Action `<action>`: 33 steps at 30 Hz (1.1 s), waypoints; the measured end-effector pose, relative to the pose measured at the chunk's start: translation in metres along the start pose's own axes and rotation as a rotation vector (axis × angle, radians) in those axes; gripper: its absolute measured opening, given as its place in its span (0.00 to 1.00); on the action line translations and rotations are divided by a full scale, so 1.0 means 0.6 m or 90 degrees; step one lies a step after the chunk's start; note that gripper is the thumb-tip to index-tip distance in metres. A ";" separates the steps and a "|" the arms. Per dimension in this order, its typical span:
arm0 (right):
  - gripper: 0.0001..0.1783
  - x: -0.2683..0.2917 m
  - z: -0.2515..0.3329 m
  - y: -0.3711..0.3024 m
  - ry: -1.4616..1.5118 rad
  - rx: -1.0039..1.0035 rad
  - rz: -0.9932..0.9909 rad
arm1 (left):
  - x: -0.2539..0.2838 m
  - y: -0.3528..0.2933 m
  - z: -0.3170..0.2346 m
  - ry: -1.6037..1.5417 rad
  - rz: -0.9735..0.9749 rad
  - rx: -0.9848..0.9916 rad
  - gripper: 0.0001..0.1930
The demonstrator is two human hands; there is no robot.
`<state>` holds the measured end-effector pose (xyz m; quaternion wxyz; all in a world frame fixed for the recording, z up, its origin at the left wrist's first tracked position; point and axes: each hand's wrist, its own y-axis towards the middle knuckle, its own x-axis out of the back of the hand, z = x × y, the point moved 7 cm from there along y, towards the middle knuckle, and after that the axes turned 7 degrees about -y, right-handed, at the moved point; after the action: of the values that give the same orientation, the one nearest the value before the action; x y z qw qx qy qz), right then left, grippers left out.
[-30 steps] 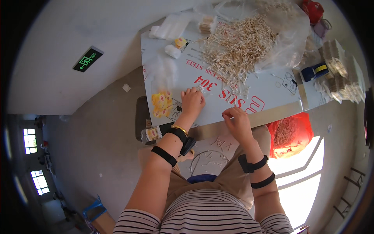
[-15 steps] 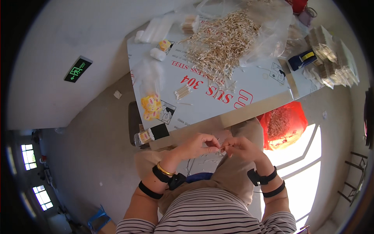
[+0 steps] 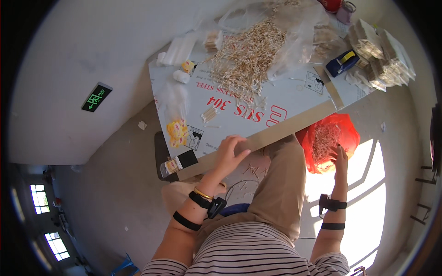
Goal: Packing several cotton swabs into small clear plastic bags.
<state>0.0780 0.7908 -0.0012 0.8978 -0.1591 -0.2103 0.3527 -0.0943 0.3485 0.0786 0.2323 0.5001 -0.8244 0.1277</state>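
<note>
My left hand (image 3: 231,154) is raised by the table's front edge, thumb and fingers apart, holding nothing. At the right, my right hand (image 3: 340,157) reaches to the near edge of a red plastic bag (image 3: 352,137). Its fingers are spread and partly in shadow, with nothing visible in them. The bag stands on the floor and holds a tangle of thin pale sticks (image 3: 325,141). On the table (image 3: 239,126) lies a big heap of cotton swabs (image 3: 251,57). Nearer me are a small row of swabs (image 3: 210,114) and yellow printed packets (image 3: 177,132).
A filled swab pack (image 3: 172,164) sits at the table's near left corner. A blue tape dispenser (image 3: 341,63) stands beside stacked swab packs (image 3: 384,55) at the right. White rolled plastic sleeves (image 3: 179,50) lie at the back left. Loose sticks (image 3: 252,171) litter the floor between my legs.
My hands were together over my lap, fingertips pinched on something small. They have parted: the right swung right to the red bag, the left rose toward the table edge and opened.
</note>
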 end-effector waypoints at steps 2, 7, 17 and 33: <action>0.23 0.027 0.026 -0.005 -0.377 0.205 -0.173 | 0.042 0.003 0.065 0.224 -0.068 0.041 0.20; 0.15 -0.107 0.045 -0.030 -0.435 0.362 0.058 | 0.087 0.009 0.151 0.542 -0.029 0.041 0.23; 0.16 -0.515 0.155 -0.125 -0.424 0.593 0.285 | 0.064 0.116 0.159 0.530 -0.010 -0.016 0.27; 0.04 -0.586 0.157 -0.034 -0.604 0.561 0.077 | -0.002 0.162 0.141 0.357 -0.194 -0.008 0.09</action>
<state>-0.1896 0.5428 -0.0046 0.6672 0.3859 -0.4101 0.4877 -0.2013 0.3570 0.0073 0.4701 0.5618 -0.6444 0.2196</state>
